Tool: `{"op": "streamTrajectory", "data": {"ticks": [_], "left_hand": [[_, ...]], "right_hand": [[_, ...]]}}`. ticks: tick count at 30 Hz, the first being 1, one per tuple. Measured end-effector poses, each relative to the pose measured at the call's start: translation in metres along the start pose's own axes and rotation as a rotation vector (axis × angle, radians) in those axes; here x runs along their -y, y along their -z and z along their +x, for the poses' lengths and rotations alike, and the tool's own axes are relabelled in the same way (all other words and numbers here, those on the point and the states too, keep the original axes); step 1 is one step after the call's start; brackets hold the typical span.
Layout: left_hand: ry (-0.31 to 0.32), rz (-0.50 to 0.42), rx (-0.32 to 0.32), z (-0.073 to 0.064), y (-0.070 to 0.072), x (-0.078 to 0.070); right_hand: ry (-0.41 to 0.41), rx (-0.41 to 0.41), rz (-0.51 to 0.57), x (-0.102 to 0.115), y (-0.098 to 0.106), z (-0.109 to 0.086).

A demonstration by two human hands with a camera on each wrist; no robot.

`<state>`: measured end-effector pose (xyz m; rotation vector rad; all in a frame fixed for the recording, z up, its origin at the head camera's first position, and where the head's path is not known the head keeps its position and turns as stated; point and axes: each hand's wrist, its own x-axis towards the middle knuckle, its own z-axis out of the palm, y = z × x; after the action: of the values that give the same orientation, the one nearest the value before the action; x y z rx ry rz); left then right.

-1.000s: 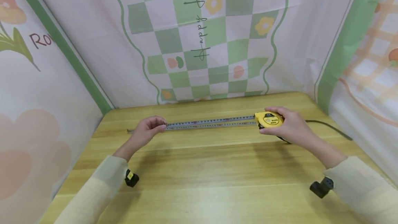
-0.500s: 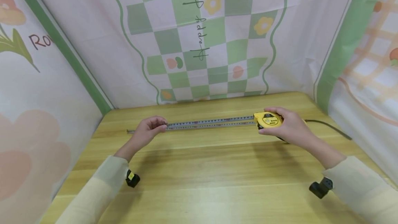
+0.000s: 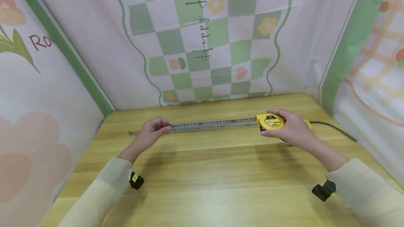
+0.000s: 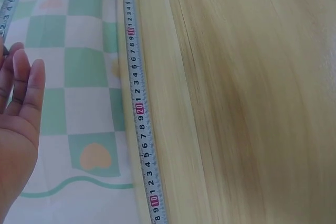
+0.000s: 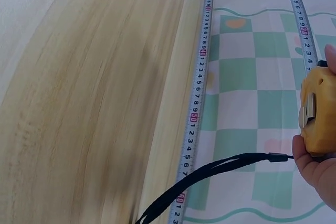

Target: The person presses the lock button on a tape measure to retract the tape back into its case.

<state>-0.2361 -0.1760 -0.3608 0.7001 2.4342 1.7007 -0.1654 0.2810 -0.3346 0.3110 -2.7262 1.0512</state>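
My right hand grips the yellow case of a tape measure, held above the table. Its blade runs left to my left hand, whose thumb and fingertips pinch the end; the hook is mostly hidden. In the right wrist view, the blade enters the case a little past the 20 mark, and a black strap hangs from it. A second blade lies flat along the table, nearly parallel, its hook end left of my left hand.
Partly behind my right hand shows another yellow case, with a black strap trailing right on the wooden table. Patterned cloth walls enclose the table at the back and sides.
My hands have drawn slightly closer, the right moving left and the left moving a little right. Less blade shows between them, a few marks having gone into the held case.
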Motion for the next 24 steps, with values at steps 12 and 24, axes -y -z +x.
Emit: {"op": "streamTrajectory", "data": {"ticks": [12, 24], "left_hand": [[0.020, 0.006, 0.002, -0.005, -0.007, -0.025], [-0.003, -0.021, 0.016, -0.006, -0.012, -0.032]], "right_hand": [[-0.008, 0.024, 0.039, 0.003, -0.002, 0.000], [-0.018, 0.030, 0.055, 0.008, -0.004, 0.001]]}}
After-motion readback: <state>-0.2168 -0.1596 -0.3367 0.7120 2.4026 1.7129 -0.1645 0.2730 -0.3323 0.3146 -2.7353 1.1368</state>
